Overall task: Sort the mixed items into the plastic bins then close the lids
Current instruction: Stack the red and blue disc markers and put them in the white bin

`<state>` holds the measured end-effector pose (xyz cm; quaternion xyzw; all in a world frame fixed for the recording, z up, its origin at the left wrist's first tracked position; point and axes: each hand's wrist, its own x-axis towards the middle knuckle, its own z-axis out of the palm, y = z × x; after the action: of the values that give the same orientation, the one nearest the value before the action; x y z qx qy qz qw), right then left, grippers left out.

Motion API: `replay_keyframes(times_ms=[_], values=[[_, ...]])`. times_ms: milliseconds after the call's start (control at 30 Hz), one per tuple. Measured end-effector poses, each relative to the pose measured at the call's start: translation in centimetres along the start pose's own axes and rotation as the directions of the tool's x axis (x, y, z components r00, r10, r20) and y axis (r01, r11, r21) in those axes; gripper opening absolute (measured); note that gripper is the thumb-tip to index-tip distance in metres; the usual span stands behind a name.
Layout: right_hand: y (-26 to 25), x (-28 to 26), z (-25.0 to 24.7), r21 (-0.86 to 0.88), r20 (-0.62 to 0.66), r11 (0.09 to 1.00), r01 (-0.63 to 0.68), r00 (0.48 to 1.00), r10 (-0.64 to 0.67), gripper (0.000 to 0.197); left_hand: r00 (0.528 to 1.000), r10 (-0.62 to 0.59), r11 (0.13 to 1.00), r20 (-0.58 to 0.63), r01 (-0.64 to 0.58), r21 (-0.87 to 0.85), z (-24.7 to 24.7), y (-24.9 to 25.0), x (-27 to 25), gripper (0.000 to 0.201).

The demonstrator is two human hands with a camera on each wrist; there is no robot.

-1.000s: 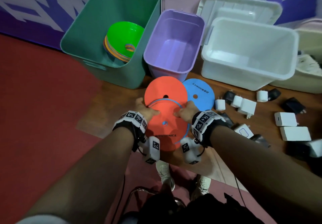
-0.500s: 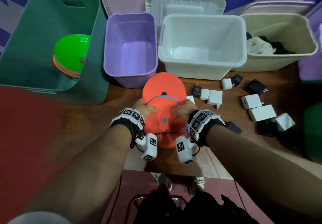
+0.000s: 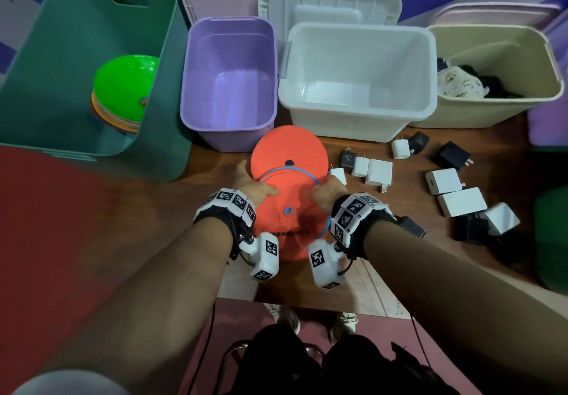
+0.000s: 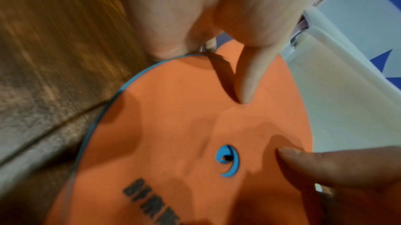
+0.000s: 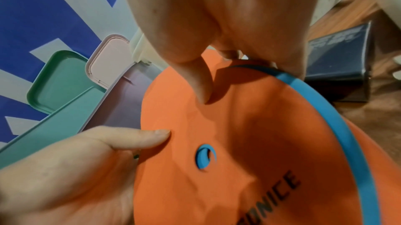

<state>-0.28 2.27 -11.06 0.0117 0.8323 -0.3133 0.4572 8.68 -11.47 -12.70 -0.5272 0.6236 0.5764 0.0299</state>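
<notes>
Two hands, left hand (image 3: 256,187) and right hand (image 3: 327,190), pinch three stacked discs (image 3: 289,161) with curled fingers (image 4: 247,81).

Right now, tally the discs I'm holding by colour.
orange discs: 2
blue disc: 1, sandwiched between them, only its rim and a patch at the hole showing
Total: 3

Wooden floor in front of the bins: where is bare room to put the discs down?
Bare wooden floor lies left of the orange discs, below the green bin. Right of the discs it is crowded with chargers, up to the white bin.
</notes>
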Motion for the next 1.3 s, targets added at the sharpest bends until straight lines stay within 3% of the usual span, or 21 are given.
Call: replay_keyframes(times_ms=[167, 233, 333, 433, 567, 767, 867, 1000, 1033, 1200, 1300], values=[[0.1, -1.0, 0.0, 0.002, 0.014, 1.000, 0.010, 1.000, -0.010, 0.048, 0.997, -0.023, 1.000, 0.074, 0.022, 0.003, -0.5, -0.2, -1.4, 0.056], [0.1, -1.4, -0.2, 0.055, 0.027, 0.998, 0.022, 0.999, -0.024, 0.038, 0.997, -0.007, 1.000, 0.073, 0.009, -0.025, -0.7, -0.3, -2.1, 0.053], [0.1, -2.2, -0.5, 0.005, 0.059, 0.997, 0.079, 0.995, -0.079, 0.041, 0.998, 0.016, 0.998, 0.059, -0.013, -0.062, -1.1, -0.4, -3.4, 0.054], [0.5, -3.3, -0.5, 0.067, 0.072, 0.994, 0.089, 0.993, -0.094, 0.036, 0.999, 0.038, 0.996, 0.038, -0.035, -0.086, -1.7, -0.5, -5.2, 0.054], [0.2, -4.5, -0.5, 0.115, 0.031, 0.977, 0.179, 0.983, -0.183, 0.061, 0.993, 0.117, 0.989, -0.012, -0.118, -0.088, -2.8, 0.1, -7.6, 0.048], [-2.0, -3.9, -0.4, 0.144, -0.078, 0.896, 0.420, 0.907, -0.413, 0.063, 0.964, 0.220, 0.964, -0.151, -0.238, -0.114, -4.9, 2.3, -9.2, 0.044], [-3.3, -6.2, -0.3, 0.198, -0.123, 0.862, 0.467, 0.884, -0.451, 0.062, 0.955, 0.244, 0.959, -0.167, -0.264, -0.107, -5.8, 2.4, -8.6, 0.047], [-3.4, -5.8, -0.1, 0.094, -0.049, 0.872, 0.480, 0.877, -0.477, 0.107, 0.959, 0.254, 0.965, -0.128, -0.261, -0.039, -6.2, 1.5, -7.1, 0.051], [-3.6, -5.6, 0.2, 0.034, -0.039, 0.880, 0.474, 0.881, -0.472, 0.108, 0.961, 0.255, 0.965, -0.104, -0.260, -0.033, -6.2, 1.3, -6.8, 0.050], [-4.4, -4.2, 2.0, -0.131, 0.019, 0.904, 0.408, 0.912, -0.409, 0.083, 0.957, 0.288, 0.946, 0.046, -0.292, 0.139, -6.6, 0.7, -5.1, 0.052], [-4.9, -3.6, 2.8, -0.194, 0.031, 0.902, 0.385, 0.922, -0.386, 0.037, 0.935, 0.337, 0.899, 0.106, -0.353, 0.259, -7.4, 0.6, -3.8, 0.040]])
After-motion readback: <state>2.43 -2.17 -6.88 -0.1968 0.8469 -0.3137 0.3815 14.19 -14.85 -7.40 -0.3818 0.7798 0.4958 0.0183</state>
